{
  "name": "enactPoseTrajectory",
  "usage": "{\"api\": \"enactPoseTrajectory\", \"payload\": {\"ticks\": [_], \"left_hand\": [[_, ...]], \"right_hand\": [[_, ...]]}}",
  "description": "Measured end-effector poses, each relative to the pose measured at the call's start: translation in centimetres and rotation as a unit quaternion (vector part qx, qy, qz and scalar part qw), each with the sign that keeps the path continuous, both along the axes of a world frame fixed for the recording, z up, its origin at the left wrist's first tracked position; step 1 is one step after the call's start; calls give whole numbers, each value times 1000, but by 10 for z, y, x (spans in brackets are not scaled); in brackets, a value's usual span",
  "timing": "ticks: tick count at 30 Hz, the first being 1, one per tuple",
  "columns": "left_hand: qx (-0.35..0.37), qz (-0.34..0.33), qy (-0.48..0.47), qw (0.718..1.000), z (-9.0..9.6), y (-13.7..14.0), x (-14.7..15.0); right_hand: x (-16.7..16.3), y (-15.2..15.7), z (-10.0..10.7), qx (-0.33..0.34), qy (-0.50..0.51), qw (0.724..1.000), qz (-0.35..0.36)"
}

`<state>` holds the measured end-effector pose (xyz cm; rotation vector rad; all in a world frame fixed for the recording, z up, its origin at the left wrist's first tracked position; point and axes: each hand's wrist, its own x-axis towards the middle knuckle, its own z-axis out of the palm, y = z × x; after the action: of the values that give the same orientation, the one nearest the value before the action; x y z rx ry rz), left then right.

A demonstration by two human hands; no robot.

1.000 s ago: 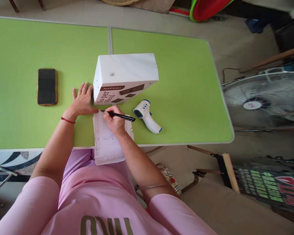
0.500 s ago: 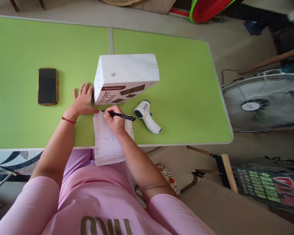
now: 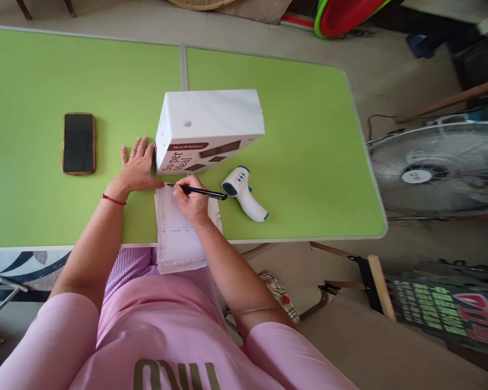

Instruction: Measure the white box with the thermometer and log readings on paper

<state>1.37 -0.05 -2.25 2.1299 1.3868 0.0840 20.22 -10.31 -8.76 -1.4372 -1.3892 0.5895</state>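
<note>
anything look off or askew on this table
The sheets of paper hang past the near edge of the green table instead of lying fully on it, and their side towards the white thermometer looks ragged. Nothing looks spilled.

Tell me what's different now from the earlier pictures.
Very little: the rear end of the pen in the right hand has shifted slightly rightward, toward the thermometer. Nothing was taken hold of or let go. The left hand stays by the box; the paper, thermometer and phone lie as they were.
</note>
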Motion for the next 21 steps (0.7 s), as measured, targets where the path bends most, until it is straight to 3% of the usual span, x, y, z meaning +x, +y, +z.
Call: {"api": "enactPoseTrajectory", "payload": {"ticks": [21], "left_hand": [[1, 4, 3, 1000, 0, 0, -1]], "right_hand": [[0, 2, -3, 20, -13, 1000, -6]]}}
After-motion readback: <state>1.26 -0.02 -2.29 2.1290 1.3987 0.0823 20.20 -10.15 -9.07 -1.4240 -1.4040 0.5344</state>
